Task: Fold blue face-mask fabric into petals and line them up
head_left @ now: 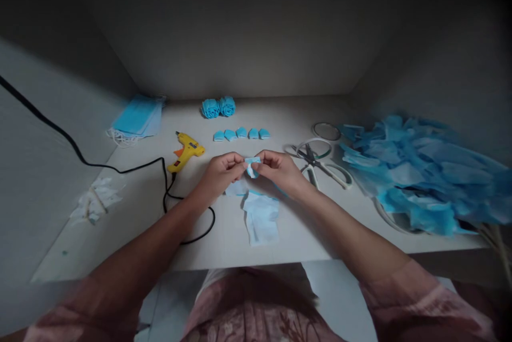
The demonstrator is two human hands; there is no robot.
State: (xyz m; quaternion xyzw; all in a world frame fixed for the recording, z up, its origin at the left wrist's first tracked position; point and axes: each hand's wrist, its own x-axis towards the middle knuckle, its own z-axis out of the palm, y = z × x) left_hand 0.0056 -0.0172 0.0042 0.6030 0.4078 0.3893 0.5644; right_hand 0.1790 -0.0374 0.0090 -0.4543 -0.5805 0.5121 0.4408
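Observation:
Both hands meet over the middle of the table, pinching one small blue and white fabric piece (252, 166) between them. My left hand (227, 172) has thumb and fingers closed on its left edge. On its right edge my right hand (279, 167) is pinched in the same way. Just below the hands lie pale blue-white fabric pieces (262, 219), flat on the table. Beyond the hands several small folded blue petals (241, 133) form a row. Behind that row sit two rolled blue fabric roses (218, 107), side by side.
A yellow glue gun (186, 151) with a black cable (120, 171) lies left of the hands. Blue masks (138, 115) are at the back left, white scraps (96, 200) nearer. Scissors (316, 163), rings (327, 131) and a large blue fabric heap (424, 166) lie right.

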